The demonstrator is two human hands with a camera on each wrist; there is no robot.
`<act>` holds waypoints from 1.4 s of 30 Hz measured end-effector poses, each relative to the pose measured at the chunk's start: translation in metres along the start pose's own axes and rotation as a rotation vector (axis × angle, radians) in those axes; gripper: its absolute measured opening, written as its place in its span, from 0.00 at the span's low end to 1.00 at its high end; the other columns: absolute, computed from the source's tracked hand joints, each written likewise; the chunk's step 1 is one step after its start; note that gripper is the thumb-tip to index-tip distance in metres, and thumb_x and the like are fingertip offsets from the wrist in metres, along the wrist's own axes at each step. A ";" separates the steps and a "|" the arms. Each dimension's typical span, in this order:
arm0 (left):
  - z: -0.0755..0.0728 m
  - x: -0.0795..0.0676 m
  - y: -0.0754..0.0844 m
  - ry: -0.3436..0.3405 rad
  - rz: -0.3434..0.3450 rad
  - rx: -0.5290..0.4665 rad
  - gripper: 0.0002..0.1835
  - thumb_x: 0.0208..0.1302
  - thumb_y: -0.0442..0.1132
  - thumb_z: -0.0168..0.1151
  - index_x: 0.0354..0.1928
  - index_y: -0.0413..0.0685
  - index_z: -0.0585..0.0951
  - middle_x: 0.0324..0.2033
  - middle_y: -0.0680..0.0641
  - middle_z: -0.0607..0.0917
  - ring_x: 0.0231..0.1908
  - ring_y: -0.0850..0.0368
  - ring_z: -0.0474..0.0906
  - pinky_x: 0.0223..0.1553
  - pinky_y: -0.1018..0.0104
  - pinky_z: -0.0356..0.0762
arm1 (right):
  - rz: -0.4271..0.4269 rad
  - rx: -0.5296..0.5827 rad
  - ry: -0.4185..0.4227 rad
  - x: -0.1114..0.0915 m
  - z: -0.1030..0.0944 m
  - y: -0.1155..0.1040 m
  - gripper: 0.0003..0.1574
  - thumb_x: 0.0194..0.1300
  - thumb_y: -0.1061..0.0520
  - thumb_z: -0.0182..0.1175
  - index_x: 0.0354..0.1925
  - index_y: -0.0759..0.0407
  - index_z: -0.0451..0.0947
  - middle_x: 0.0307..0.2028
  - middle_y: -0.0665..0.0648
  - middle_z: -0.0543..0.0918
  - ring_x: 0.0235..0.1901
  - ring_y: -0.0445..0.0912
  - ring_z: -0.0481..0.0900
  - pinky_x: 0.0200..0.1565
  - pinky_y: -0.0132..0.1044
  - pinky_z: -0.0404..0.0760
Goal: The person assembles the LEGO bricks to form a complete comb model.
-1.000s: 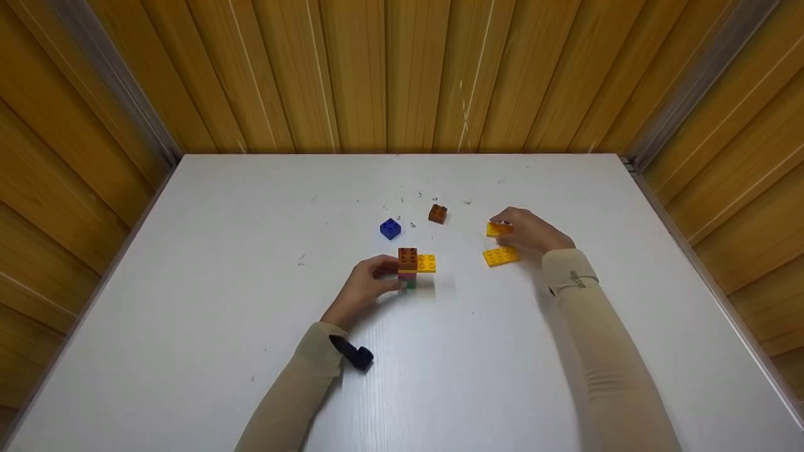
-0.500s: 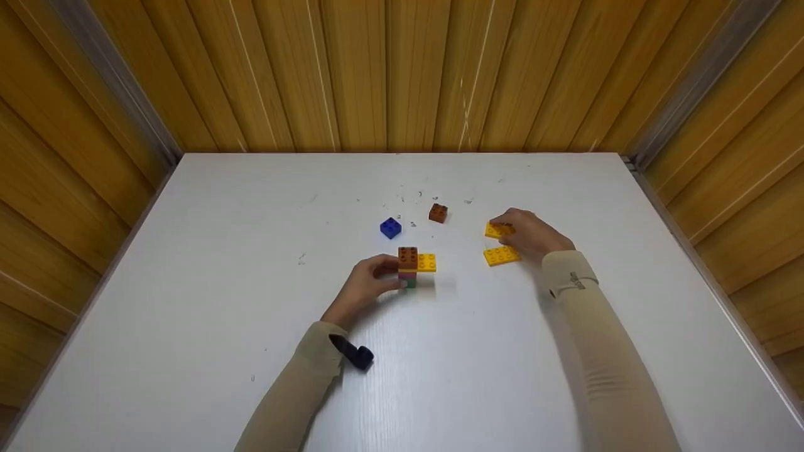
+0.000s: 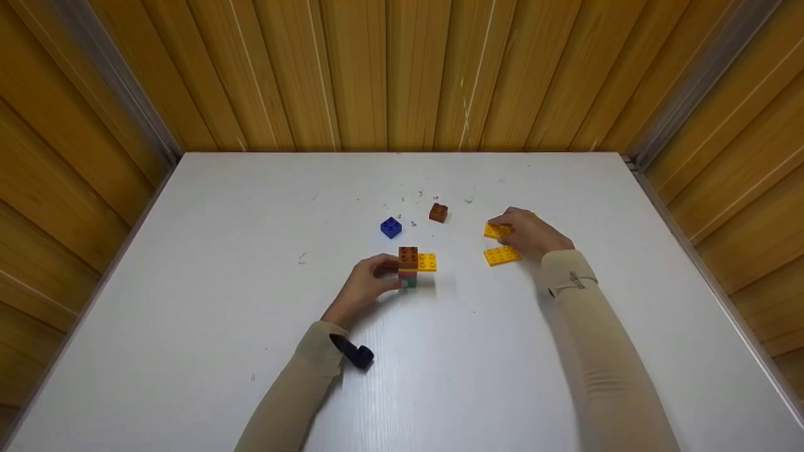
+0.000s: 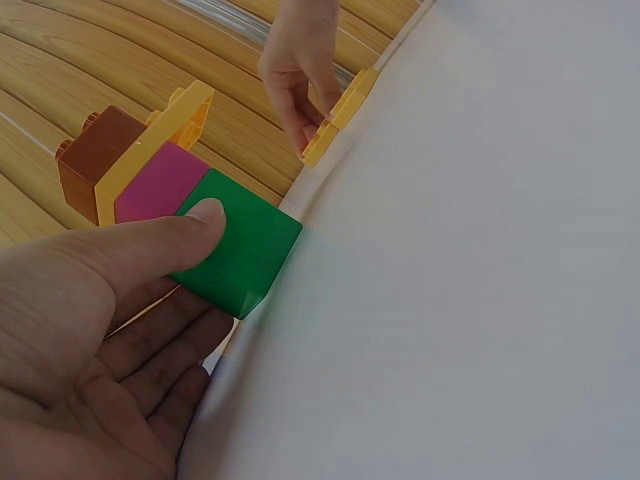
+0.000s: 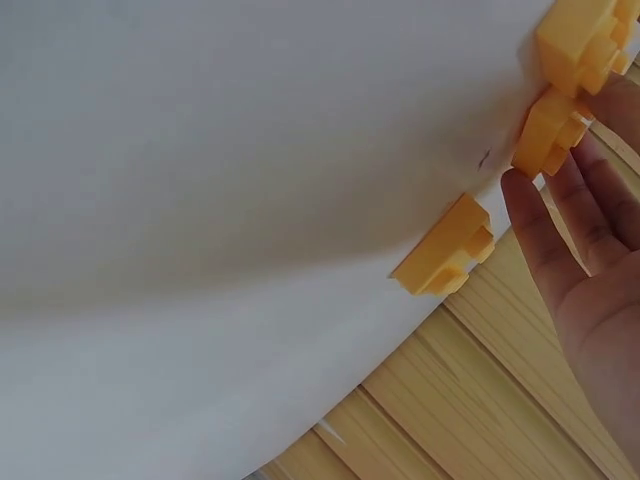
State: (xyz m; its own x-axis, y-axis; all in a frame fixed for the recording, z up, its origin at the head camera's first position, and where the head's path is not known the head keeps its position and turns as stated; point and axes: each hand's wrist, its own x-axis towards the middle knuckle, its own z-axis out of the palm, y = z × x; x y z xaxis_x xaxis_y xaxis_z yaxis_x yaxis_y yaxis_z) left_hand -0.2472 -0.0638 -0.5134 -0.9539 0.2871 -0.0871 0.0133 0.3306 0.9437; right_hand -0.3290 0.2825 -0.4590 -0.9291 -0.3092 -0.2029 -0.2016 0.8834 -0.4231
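My left hand (image 3: 364,285) grips a small tower of toy building bricks, its thumb on the green brick (image 4: 240,240) at the bottom. Above the green comes a magenta brick (image 4: 160,182), then a yellow plate (image 3: 427,262) jutting to the right, and a brown brick (image 3: 408,257) on top. Farther right, my right hand (image 3: 531,232) pinches a yellow studded plate (image 5: 546,132) lying low at the table, its fingers covering part of it. A second yellow plate (image 3: 501,255) lies just in front of that hand, and another yellow piece (image 5: 580,45) shows beyond the fingers.
A blue brick (image 3: 391,227) and a loose brown brick (image 3: 438,213) lie on the white table (image 3: 264,220) behind the tower. Yellow wood-patterned walls (image 3: 352,75) stand at the back and both sides. A black strap (image 3: 352,351) hangs from the left cuff.
The yellow plate under my right hand has shifted slightly left, and a yellow edge now shows behind that hand. My left hand and the tower stay in place.
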 end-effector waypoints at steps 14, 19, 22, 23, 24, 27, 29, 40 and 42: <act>0.001 0.000 0.001 0.006 -0.019 0.008 0.21 0.57 0.36 0.68 0.54 0.53 0.79 0.51 0.51 0.83 0.55 0.55 0.77 0.65 0.58 0.69 | 0.031 0.001 -0.005 -0.005 0.000 -0.009 0.28 0.67 0.54 0.60 0.64 0.44 0.71 0.53 0.48 0.73 0.53 0.47 0.69 0.60 0.50 0.70; 0.001 0.000 0.002 0.009 -0.017 0.008 0.22 0.56 0.35 0.69 0.54 0.52 0.79 0.51 0.50 0.83 0.54 0.55 0.78 0.64 0.59 0.70 | 0.001 0.009 -0.016 -0.001 -0.002 -0.010 0.28 0.66 0.54 0.61 0.64 0.47 0.72 0.56 0.51 0.73 0.57 0.49 0.69 0.63 0.53 0.68; 0.002 0.000 0.002 0.009 -0.013 0.002 0.22 0.56 0.35 0.69 0.54 0.50 0.79 0.51 0.49 0.83 0.54 0.54 0.78 0.63 0.59 0.71 | -0.047 0.010 -0.026 0.004 -0.003 -0.011 0.29 0.65 0.56 0.62 0.64 0.51 0.72 0.58 0.55 0.74 0.59 0.52 0.69 0.65 0.54 0.67; 0.002 0.001 0.002 0.009 -0.011 -0.002 0.22 0.56 0.34 0.69 0.54 0.50 0.79 0.51 0.49 0.83 0.54 0.54 0.79 0.63 0.59 0.71 | -0.066 0.012 -0.029 0.006 -0.004 -0.012 0.29 0.65 0.56 0.62 0.64 0.53 0.72 0.58 0.57 0.74 0.59 0.53 0.69 0.65 0.54 0.67; 0.002 0.001 0.002 0.010 -0.008 -0.003 0.22 0.56 0.34 0.69 0.54 0.50 0.79 0.51 0.49 0.83 0.54 0.54 0.79 0.63 0.59 0.71 | -0.070 0.020 -0.033 0.006 -0.004 -0.014 0.29 0.65 0.57 0.62 0.64 0.53 0.72 0.58 0.57 0.74 0.59 0.53 0.69 0.65 0.55 0.67; 0.001 0.001 0.001 0.010 0.001 -0.007 0.22 0.56 0.34 0.69 0.54 0.49 0.79 0.50 0.48 0.83 0.54 0.54 0.79 0.62 0.59 0.72 | -0.083 0.040 -0.040 0.006 -0.005 -0.018 0.29 0.64 0.57 0.62 0.64 0.54 0.72 0.57 0.57 0.74 0.58 0.53 0.69 0.65 0.54 0.67; 0.001 0.001 0.001 0.008 0.006 -0.011 0.22 0.56 0.34 0.69 0.54 0.49 0.79 0.50 0.48 0.83 0.53 0.54 0.79 0.62 0.59 0.72 | -0.080 0.057 -0.042 0.006 -0.005 -0.021 0.30 0.64 0.56 0.62 0.64 0.53 0.72 0.57 0.55 0.74 0.57 0.52 0.68 0.65 0.54 0.67; 0.001 0.001 0.002 0.005 0.007 -0.012 0.22 0.56 0.34 0.69 0.54 0.50 0.79 0.51 0.48 0.83 0.54 0.54 0.78 0.62 0.59 0.72 | -0.132 0.047 -0.055 0.005 -0.007 -0.034 0.31 0.64 0.52 0.63 0.64 0.55 0.71 0.57 0.58 0.74 0.57 0.54 0.68 0.64 0.54 0.67; 0.001 0.000 0.002 0.004 0.003 -0.014 0.21 0.56 0.34 0.69 0.54 0.50 0.79 0.51 0.49 0.83 0.53 0.54 0.78 0.62 0.59 0.72 | -0.152 0.041 -0.052 0.005 -0.007 -0.036 0.31 0.63 0.52 0.64 0.64 0.55 0.72 0.56 0.58 0.75 0.57 0.54 0.69 0.64 0.54 0.68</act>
State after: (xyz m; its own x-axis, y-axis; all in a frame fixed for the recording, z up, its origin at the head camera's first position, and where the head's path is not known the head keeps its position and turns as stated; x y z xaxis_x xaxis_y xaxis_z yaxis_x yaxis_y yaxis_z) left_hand -0.2473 -0.0623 -0.5120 -0.9552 0.2842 -0.0825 0.0124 0.3171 0.9483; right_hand -0.3286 0.2515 -0.4381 -0.8714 -0.4571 -0.1782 -0.3251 0.8101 -0.4879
